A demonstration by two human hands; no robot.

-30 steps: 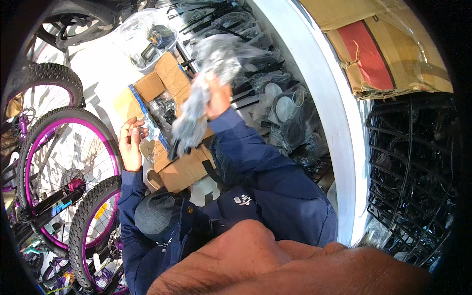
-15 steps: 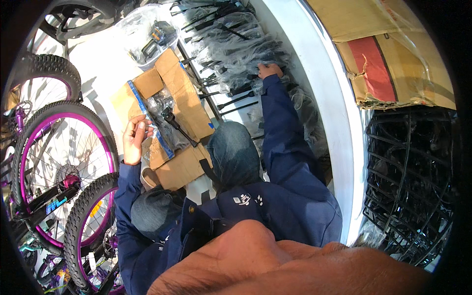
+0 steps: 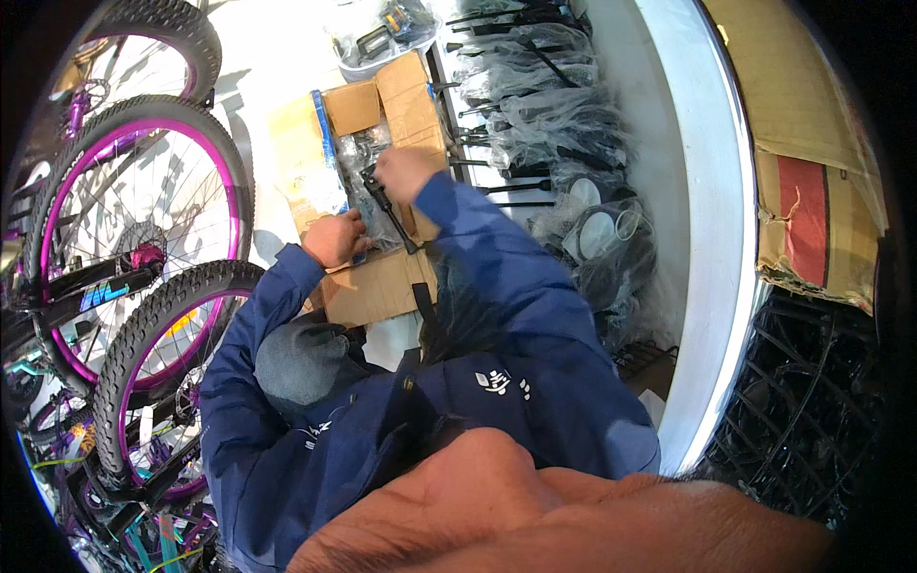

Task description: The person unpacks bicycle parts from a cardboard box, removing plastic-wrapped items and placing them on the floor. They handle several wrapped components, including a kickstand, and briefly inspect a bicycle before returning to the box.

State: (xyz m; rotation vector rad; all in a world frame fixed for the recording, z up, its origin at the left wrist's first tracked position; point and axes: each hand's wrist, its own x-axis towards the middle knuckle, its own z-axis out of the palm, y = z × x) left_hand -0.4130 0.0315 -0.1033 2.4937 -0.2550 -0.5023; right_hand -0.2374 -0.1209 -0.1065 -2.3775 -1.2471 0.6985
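**Apparently midway, with plenty left**

The left hand (image 3: 332,239), fingers curled, is at the near-left edge of an open brown cardboard carton (image 3: 373,291); its fingertips are partly hidden. Ahead and rightward, the blurred right hand (image 3: 403,175) meets the head of a slim black bar (image 3: 385,205) inside the carton; whether it pinches cannot be told. That bar looks nearly placed; right of the hands, many clear-bagged black bars (image 3: 535,115) seemingly remain. Beyond, a white plastic tub (image 3: 368,72) is cut off.

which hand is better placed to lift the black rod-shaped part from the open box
Probably the right hand: it is at the upper end of the black rod-shaped part, while the left hand is farther off, at the open box's lower left.
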